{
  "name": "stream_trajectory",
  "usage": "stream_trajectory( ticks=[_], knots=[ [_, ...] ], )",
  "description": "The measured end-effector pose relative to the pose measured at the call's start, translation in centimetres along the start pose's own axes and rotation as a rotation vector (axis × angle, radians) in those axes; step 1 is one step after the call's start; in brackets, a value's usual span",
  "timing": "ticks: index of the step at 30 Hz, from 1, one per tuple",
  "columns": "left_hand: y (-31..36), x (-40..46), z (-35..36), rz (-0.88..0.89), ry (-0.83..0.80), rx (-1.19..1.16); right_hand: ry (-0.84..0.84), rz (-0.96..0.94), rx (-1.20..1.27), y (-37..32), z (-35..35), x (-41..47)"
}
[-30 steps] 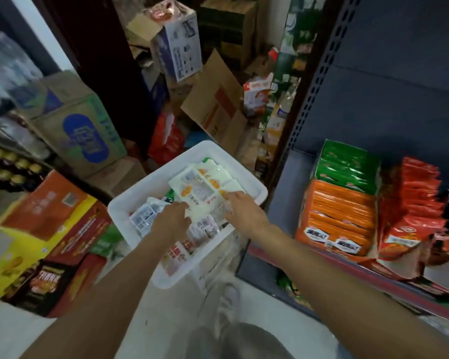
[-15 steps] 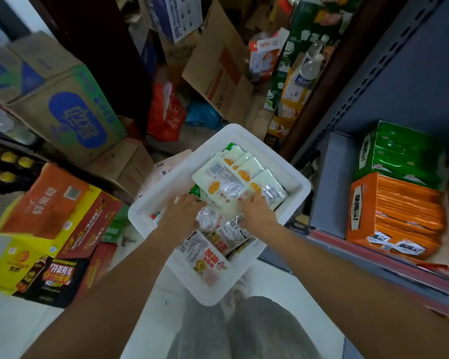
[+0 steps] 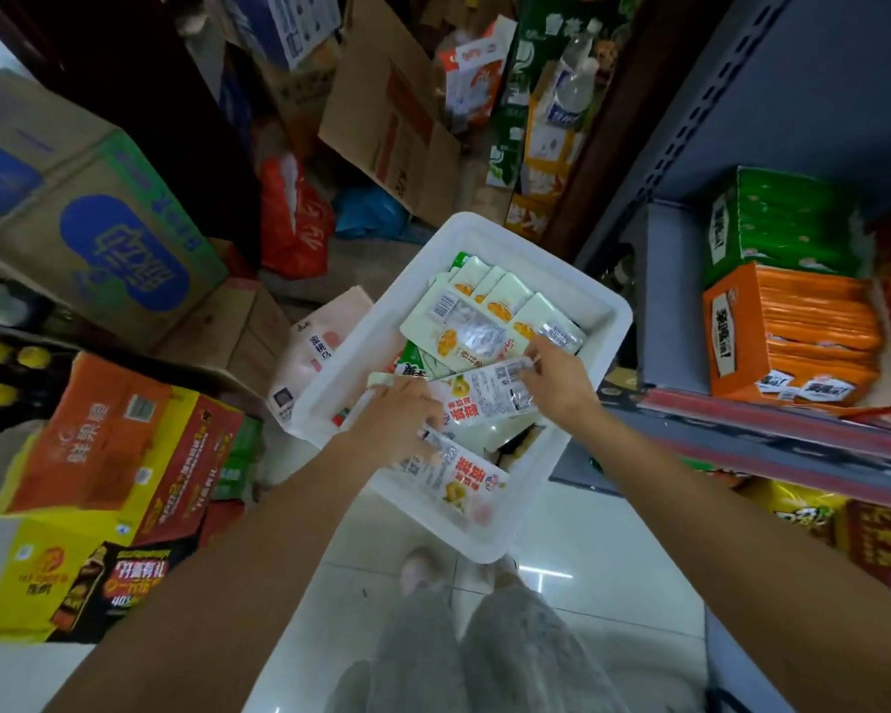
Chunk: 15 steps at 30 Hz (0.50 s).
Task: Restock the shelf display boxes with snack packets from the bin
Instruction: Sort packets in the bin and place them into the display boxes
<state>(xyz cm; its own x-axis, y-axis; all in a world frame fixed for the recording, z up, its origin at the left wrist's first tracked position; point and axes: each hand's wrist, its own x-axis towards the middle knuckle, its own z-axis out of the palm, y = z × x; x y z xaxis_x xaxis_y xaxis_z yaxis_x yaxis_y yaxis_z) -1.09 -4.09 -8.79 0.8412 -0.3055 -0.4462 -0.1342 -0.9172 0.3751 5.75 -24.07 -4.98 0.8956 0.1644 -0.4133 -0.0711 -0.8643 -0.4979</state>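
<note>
- Both hands reach into a white rectangular plastic bin (image 3: pixel 608 321) at centre frame, which holds pale green and white foil snack packets (image 3: pixel 464 326).
- The left hand (image 3: pixel 402 419) grasps packets at the bin's lower left; the right hand (image 3: pixel 556 383) pinches a white packet (image 3: pixel 484 398).
- At right, orange (image 3: pixel 788 337) and green cardboard display boxes (image 3: pixel 783 223) sit on the grey metal shelf (image 3: pixel 675 301).

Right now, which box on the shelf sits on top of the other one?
The green box sits on top. The orange box lies under it, nearer the front edge of the shelf.
</note>
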Motion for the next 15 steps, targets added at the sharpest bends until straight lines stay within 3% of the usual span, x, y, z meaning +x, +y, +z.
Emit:
stream_trajectory(
  ticks=[5, 15],
  knots=[
    [-0.8, 0.1, -0.8, -0.178, 0.199, -0.638, 0.124, 0.101, 0.196, 0.1, -0.4, -1.1],
    [1.9, -1.1, -4.5, -0.395, 0.374, -1.312, 0.126, 0.250, 0.781, -1.4, -0.9, -2.0]
  ],
)
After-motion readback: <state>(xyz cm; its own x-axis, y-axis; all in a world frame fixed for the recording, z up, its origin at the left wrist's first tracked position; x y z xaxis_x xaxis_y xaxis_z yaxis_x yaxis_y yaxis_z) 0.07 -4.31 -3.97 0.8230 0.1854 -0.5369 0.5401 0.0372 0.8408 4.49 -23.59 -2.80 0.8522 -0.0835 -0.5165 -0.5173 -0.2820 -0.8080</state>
